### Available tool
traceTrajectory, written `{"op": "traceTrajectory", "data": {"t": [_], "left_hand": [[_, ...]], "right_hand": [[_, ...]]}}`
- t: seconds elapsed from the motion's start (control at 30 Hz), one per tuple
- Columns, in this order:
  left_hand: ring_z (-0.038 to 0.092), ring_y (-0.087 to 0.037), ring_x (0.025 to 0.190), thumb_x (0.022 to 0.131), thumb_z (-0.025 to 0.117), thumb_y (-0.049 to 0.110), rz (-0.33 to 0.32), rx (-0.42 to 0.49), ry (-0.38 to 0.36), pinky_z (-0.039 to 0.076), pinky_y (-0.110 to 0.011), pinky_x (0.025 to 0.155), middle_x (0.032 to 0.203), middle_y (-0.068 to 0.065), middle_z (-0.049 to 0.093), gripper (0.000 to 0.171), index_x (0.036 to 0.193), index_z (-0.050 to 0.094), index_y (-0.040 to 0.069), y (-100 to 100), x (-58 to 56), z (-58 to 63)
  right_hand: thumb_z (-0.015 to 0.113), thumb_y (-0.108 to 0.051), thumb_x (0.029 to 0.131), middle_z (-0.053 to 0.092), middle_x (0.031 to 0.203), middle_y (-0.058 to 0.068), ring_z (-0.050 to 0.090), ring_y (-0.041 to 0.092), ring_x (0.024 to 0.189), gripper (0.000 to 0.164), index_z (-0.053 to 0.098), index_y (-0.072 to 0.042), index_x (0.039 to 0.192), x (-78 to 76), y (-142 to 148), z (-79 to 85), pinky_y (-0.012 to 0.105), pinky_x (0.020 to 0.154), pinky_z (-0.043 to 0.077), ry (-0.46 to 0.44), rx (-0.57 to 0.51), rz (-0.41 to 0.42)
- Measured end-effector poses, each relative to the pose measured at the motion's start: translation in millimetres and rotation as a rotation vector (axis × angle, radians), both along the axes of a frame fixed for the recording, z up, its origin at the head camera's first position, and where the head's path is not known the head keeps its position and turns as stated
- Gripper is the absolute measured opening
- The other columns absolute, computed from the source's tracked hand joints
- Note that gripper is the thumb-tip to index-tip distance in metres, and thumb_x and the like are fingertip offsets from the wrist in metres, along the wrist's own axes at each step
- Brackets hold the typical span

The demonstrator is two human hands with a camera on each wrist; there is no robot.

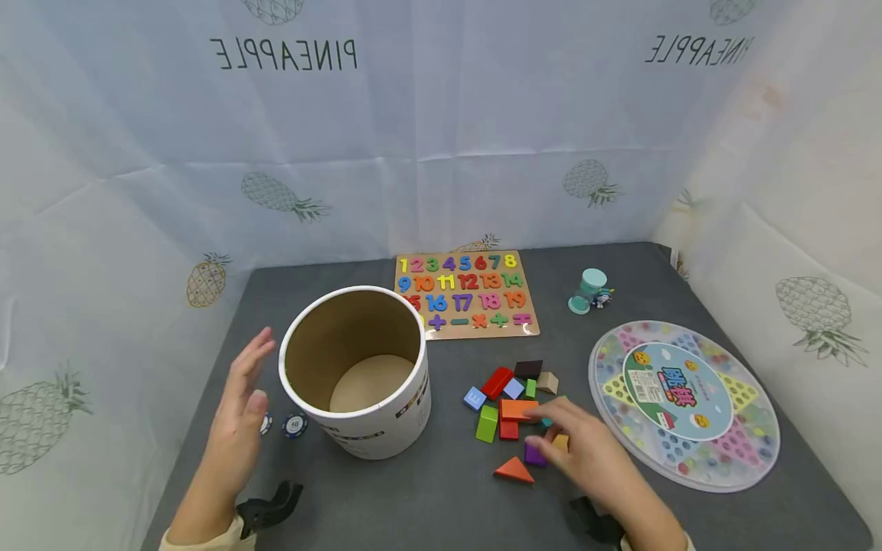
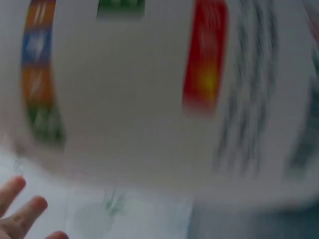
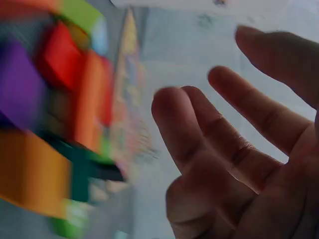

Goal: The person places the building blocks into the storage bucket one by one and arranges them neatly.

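My right hand hovers over a heap of coloured building blocks, fingers loosely bent and holding nothing. Near its fingertips lie an orange block, a purple block and a partly covered yellow-orange block. Blurred blocks, among them a red block, appear beside the hand in the right wrist view. To the left, my left hand is raised beside a large white bucket, thumb and fingers extended, apart from it. The bucket's inside shows bare. Its printed wall fills most of the left wrist view.
Behind the bucket lies a wooden number board. At the right is a round Chinese checkers box; a teal sand timer stands beyond it with a small figurine. Poker chips lie left of the bucket.
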State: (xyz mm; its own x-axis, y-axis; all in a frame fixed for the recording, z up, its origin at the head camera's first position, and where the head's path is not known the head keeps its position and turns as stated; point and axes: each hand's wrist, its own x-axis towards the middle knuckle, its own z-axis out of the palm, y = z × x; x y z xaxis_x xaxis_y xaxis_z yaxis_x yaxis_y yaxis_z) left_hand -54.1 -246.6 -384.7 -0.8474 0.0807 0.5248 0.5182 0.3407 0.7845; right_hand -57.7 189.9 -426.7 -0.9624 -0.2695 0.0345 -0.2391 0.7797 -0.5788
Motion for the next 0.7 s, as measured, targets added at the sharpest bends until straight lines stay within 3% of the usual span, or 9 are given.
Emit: {"op": "traceTrajectory", "data": {"t": [0.13,0.27,0.33,0.5,0.6,0.7], "left_hand": [[0.019,-0.027,0.138,0.099,0.039,0.012,-0.064,0.156,-0.158,0.025,-0.024,0.104,0.154,-0.008,0.016,0.048,0.145,0.028,0.005,20.1,-7.1,-5.5],[0.017,-0.025,0.132,0.097,0.037,0.012,-0.019,0.262,-0.252,0.024,-0.028,0.097,0.147,-0.003,0.014,0.044,0.140,0.026,0.010,35.0,-6.6,-11.0],[0.012,-0.021,0.135,0.096,0.038,0.011,0.012,0.324,-0.239,0.019,-0.032,0.099,0.148,-0.003,0.012,0.042,0.136,0.027,0.008,41.7,-3.8,-12.3],[0.012,-0.020,0.138,0.094,0.040,0.006,0.101,0.420,-0.156,0.015,-0.037,0.105,0.151,-0.005,0.014,0.040,0.133,0.030,0.002,56.3,7.4,-13.3],[0.016,-0.024,0.139,0.093,0.042,0.003,0.152,0.454,-0.087,0.018,-0.037,0.106,0.148,-0.009,0.019,0.039,0.130,0.032,-0.003,61.4,13.4,-14.3],[0.019,-0.024,0.138,0.092,0.042,0.002,0.176,0.485,-0.048,0.021,-0.033,0.105,0.145,-0.011,0.023,0.038,0.130,0.036,-0.001,63.4,16.1,-17.9]], "right_hand": [[0.079,-0.029,0.077,0.053,0.108,-0.014,0.048,-0.002,0.067,0.038,0.066,-0.026,0.112,22.0,-15.8,-25.8,0.020,0.056,0.042,-0.113,0.038,0.009],[0.080,-0.029,0.075,0.052,0.115,-0.007,0.045,-0.001,0.064,0.042,0.065,-0.023,0.114,31.6,-24.3,-41.9,0.022,0.054,0.041,-0.159,0.108,0.033],[0.081,-0.029,0.074,0.053,0.111,-0.006,0.044,0.001,0.065,0.042,0.065,-0.023,0.113,32.6,-27.4,-47.3,0.024,0.055,0.042,-0.170,0.134,0.050],[0.082,-0.026,0.073,0.051,0.094,-0.010,0.044,0.005,0.065,0.037,0.065,-0.024,0.106,33.6,-34.1,-57.2,0.025,0.055,0.041,-0.165,0.120,0.048],[0.081,-0.024,0.074,0.050,0.086,-0.012,0.043,0.004,0.062,0.036,0.064,-0.024,0.105,32.9,-37.6,-56.6,0.022,0.053,0.040,-0.147,0.054,0.012],[0.082,-0.017,0.073,0.052,0.084,-0.013,0.047,0.003,0.062,0.039,0.065,-0.025,0.107,30.1,-43.2,-45.9,0.021,0.055,0.044,-0.094,-0.095,-0.057]]}}
